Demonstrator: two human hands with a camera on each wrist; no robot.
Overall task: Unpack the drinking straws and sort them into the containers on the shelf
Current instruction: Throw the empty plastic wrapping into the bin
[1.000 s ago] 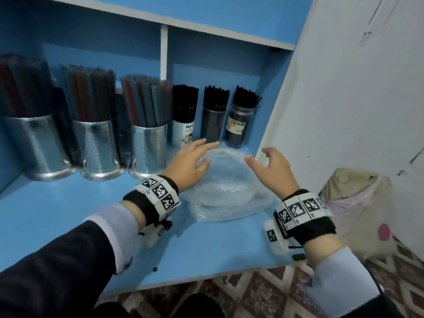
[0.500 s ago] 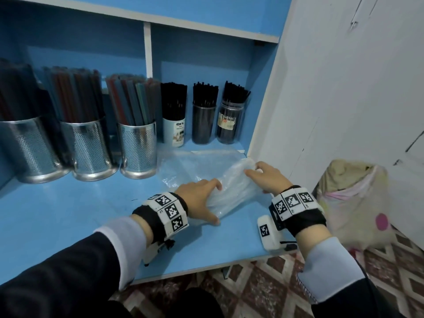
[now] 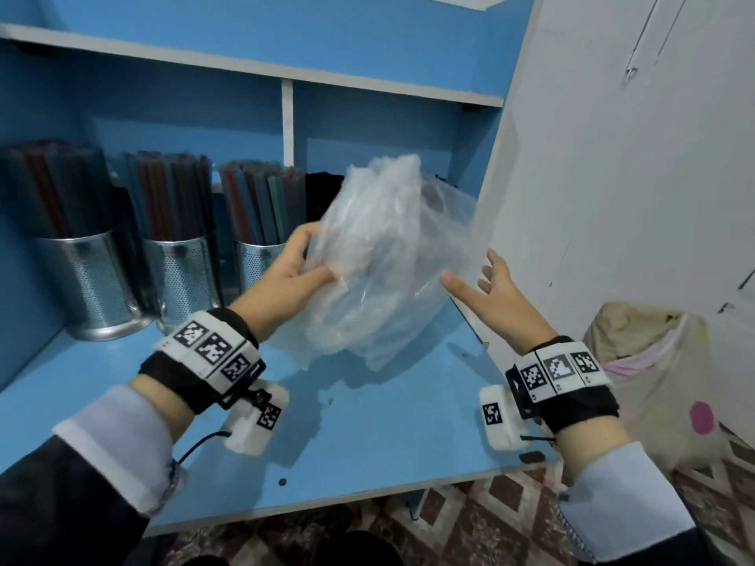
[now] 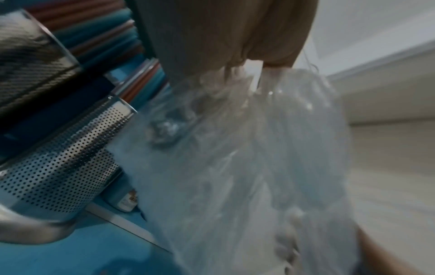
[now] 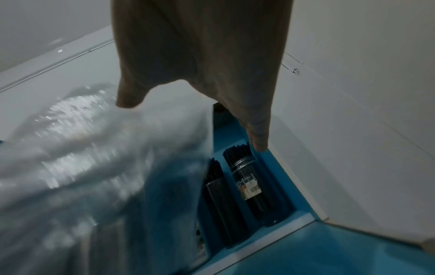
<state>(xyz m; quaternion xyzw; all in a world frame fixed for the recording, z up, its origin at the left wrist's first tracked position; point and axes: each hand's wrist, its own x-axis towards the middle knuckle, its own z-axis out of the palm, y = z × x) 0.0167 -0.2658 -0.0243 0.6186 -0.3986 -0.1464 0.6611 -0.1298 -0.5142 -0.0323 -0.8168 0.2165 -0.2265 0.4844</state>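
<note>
Left hand point(image 3: 288, 267) has the clear plastic wrapping point(image 3: 392, 263) pinched at its near edge, thumb on top and fingers curled behind, and it is hoisting the crumpled bundle clear of the blue shelf point(image 3: 367, 422). Right hand point(image 3: 496, 290) is off it now, fingers spread and relaxed, hovering just beside the bundle's right flank and holding nothing. Half a second ago both hands were pressing this same plastic flat on the shelf board; now it is up in the air between them and bunched, while the right hand has let go. A second back, both palms were only hovering over it.

The wrapping looks empty, though the film is blurred in both wrist views, so a stray straw inside cannot be ruled out. Beyond the left hand stand three perforated metal cups point(image 3: 186, 279) packed with coloured straws point(image 3: 171, 198). Past the right fingertips point(image 5: 259, 145), the dark jars of black straws point(image 5: 249, 186) sit in the back corner. By that reckoning the sorting is done, and what remains is clearing the packaging, perhaps into the lined bin point(image 3: 653, 381) out to the right.
</note>
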